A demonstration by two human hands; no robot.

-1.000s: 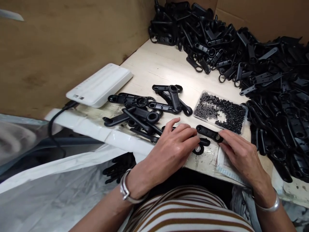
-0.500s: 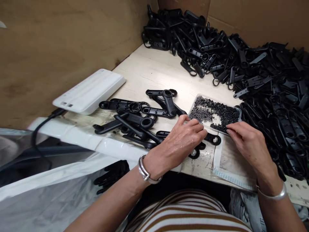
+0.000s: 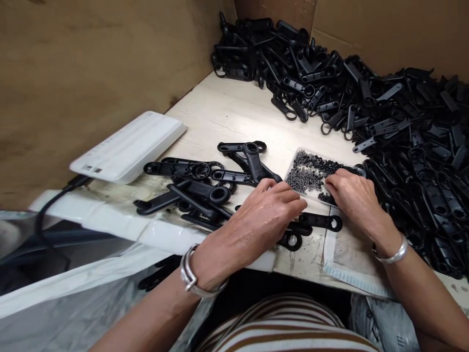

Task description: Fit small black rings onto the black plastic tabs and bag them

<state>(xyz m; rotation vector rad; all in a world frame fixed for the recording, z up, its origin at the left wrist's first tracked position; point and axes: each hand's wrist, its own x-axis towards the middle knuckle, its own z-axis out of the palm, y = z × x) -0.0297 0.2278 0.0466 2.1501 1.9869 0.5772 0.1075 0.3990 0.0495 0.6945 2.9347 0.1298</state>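
My left hand, a metal bangle at its wrist, is curled low over the front of the table beside the tray. Its thumb and fingertips are drawn together, and what they grip is hidden. Under and beside it lie a long black plastic arm with a ring end and another ring-ended piece. My right hand reaches into the right part of a shallow clear tray of tiny black and metallic pieces. Its fingers are pinched among the black ones; anything between them is too small to make out.
Left of my hands lies a loose group of black plastic arms. A white box-shaped device with a black cable stands at the left edge. A large heap of black parts fills the back and right, against cardboard walls.
My right hand has moved left and up from the tray's front edge into the tiny pieces. The ring-ended arm by my left hand has shifted slightly right. The whole view has moved a little.
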